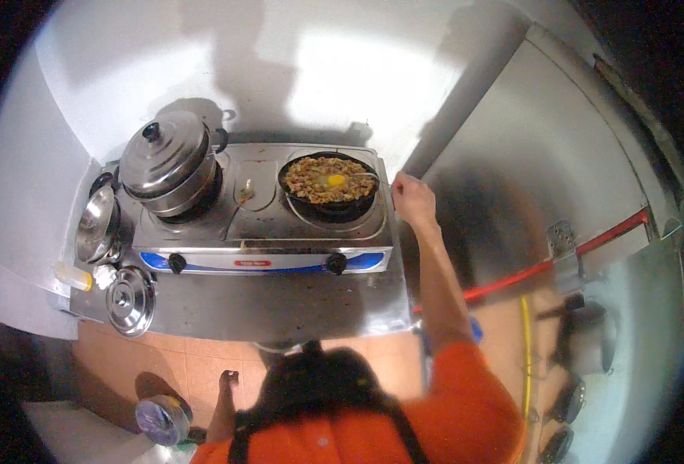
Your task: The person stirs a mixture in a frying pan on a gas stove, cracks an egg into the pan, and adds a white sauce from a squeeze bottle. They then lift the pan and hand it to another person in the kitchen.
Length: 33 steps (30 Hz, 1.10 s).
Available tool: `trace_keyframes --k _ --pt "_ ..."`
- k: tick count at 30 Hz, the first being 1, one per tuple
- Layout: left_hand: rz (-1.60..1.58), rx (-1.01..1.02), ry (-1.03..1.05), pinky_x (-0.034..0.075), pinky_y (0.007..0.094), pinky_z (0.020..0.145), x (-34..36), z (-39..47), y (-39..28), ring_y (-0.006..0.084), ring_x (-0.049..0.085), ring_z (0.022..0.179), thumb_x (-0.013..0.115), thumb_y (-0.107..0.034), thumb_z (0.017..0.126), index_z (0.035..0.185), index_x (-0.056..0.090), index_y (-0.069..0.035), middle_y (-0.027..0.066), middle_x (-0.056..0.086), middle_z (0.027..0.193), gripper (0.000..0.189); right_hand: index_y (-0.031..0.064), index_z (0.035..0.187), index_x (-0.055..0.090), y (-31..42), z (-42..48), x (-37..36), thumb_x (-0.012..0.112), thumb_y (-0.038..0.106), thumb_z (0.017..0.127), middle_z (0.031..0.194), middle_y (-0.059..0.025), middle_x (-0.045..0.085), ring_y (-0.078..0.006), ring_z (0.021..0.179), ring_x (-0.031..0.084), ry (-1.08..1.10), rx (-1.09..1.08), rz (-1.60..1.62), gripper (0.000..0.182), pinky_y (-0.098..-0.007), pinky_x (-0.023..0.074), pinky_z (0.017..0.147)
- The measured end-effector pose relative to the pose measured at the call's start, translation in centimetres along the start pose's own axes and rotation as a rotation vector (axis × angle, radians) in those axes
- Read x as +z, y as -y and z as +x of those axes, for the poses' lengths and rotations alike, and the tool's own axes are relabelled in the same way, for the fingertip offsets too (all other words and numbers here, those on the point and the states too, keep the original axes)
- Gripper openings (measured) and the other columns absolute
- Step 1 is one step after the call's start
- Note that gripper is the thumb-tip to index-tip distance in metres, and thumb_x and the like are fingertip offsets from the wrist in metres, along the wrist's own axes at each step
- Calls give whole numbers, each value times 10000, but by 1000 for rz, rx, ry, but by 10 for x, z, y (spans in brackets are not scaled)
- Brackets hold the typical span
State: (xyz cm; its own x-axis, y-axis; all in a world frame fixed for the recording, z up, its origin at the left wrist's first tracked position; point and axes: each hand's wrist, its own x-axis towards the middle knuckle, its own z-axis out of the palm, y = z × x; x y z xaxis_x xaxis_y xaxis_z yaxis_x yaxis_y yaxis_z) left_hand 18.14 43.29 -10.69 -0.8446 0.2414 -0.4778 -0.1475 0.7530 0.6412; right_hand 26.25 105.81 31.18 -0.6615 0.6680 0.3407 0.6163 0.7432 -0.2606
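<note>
My right hand (415,197) is at the right edge of the gas stove, closed around the handle of a thin metal utensil (371,175). The utensil's far end lies in the food, so its type is hard to tell. A round black pan (330,211) on the right burner holds chopped, browned food (306,180). On top, near the middle, sits a raw egg with a whole yellow yolk (336,180). My left hand (229,379) hangs low at my side, away from the counter. It is in shadow, and its fingers look curled.
A lidded metal pot (171,156) stands on the left burner of the two-burner stove (310,235). Left of it are a steel bowl (97,223), a squeeze bottle (74,276) and a steel lid (127,301). A covered tub (162,419) is below left.
</note>
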Motion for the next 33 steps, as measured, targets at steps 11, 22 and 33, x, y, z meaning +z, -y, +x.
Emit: trace_keyframes --k 11,22,33 --pt "-291 -198 33 515 378 605 -13 -14 -1 264 635 659 647 -315 821 901 614 5 134 657 758 332 85 862 594 -4 40 28 556 141 818 823 -152 652 -370 807 627 -5 -98 92 81 -480 492 701" --pt "-41 -79 13 518 440 681 -12 -56 26 325 647 730 621 -338 827 872 634 -3 183 671 817 338 73 882 613 33 62 58 570 125 772 828 -183 663 -378 810 653 105 -200 -36 128 -506 515 723" --pt "298 -128 -3 507 459 792 -43 -46 45 395 624 907 551 -332 833 872 673 -11 204 673 938 346 25 950 522 168 -48 99 531 84 915 759 -118 628 -184 545 568 535 249 1051 69 -343 482 515"
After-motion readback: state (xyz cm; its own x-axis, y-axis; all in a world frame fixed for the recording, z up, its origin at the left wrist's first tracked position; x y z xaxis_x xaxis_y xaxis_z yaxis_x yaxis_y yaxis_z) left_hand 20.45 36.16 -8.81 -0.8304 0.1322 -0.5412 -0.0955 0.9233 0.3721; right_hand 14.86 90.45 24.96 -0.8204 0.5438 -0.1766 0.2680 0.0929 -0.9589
